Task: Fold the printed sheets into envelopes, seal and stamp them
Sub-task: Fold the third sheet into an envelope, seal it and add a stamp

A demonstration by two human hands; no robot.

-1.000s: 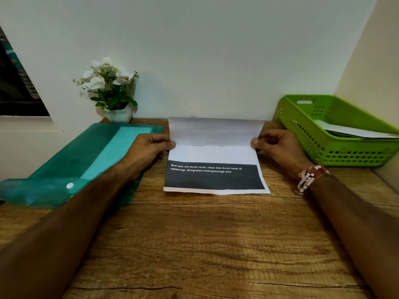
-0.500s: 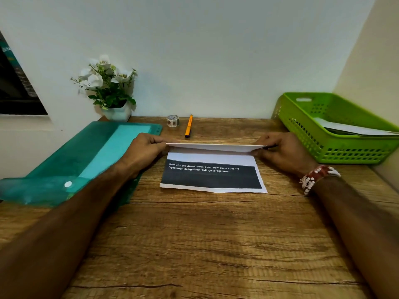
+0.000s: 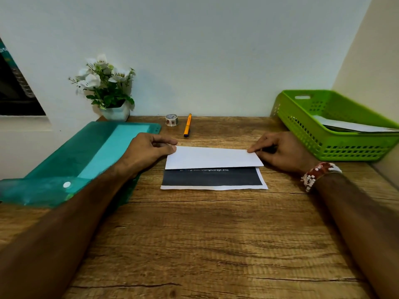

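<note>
On the wooden desk [image 3: 194, 234] we pinch the printed sheet [image 3: 212, 158] at its far corners, left hand [image 3: 149, 151] and right hand [image 3: 280, 152] well apart, so the folded-over flap lies square over the dark print, ready, we judge, for creasing.
</note>
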